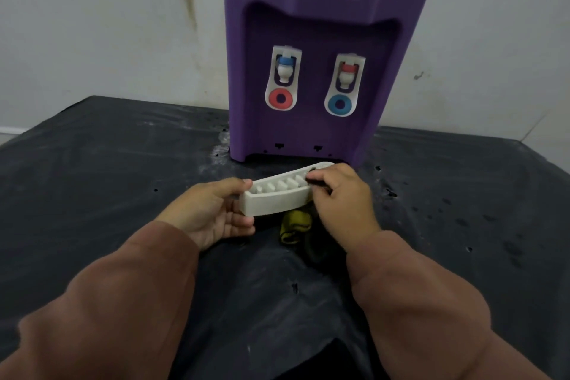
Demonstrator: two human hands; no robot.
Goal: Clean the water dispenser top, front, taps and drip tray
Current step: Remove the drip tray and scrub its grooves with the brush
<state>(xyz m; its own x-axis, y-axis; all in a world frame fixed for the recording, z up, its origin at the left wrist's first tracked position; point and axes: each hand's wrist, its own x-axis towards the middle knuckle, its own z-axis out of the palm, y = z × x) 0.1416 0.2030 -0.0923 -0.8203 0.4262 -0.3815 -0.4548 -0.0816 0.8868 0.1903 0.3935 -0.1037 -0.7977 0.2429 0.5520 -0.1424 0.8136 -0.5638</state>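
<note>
White tray (271, 206) before the dispenser (308, 25): your left hand (209, 213) grips its end, your right hand (342, 197) pinches a cloth (293, 225) on it.

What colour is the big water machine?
The water dispenser is purple, seen best in the head view.

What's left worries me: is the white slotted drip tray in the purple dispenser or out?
Out: left hand holds the white slotted drip tray before the purple water dispenser; right hand pinches a yellow-and-black cloth on it.
</note>
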